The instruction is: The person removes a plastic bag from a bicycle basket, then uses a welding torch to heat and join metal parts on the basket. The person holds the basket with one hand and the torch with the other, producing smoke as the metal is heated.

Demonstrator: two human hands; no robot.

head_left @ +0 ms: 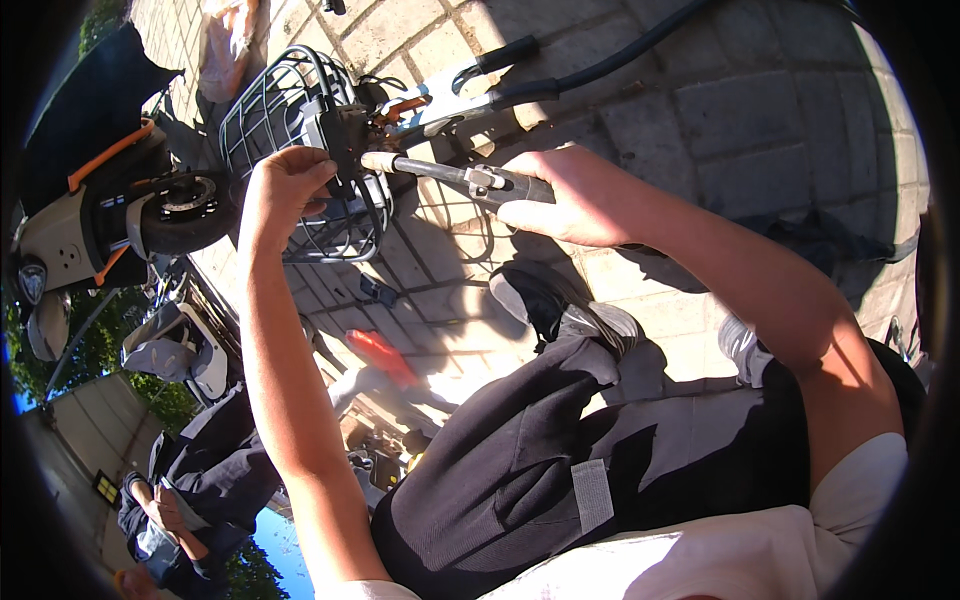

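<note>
My right hand [570, 195] is wrapped round one end of a dark bar with a silver metal fitting [485, 181], which looks like a bike's handlebar. The bar's pale far end reaches towards a black wire basket [262, 110]. Close to the basket's near side, my left hand [290, 190] is closed in a pinch, thumb against fingers. Whatever it holds, if anything, is too small to make out. Between the basket and another dark grip [508, 54] are cables and orange-brown parts [405, 107] in harsh sunlight.
A scooter with orange trim [105, 160] and its wheel stands at the left. On the paving lie a small dark object [378, 290] and a red-orange piece [383, 357]. My shoes [560, 310] are near the middle. Another person [190, 500] is at the lower left.
</note>
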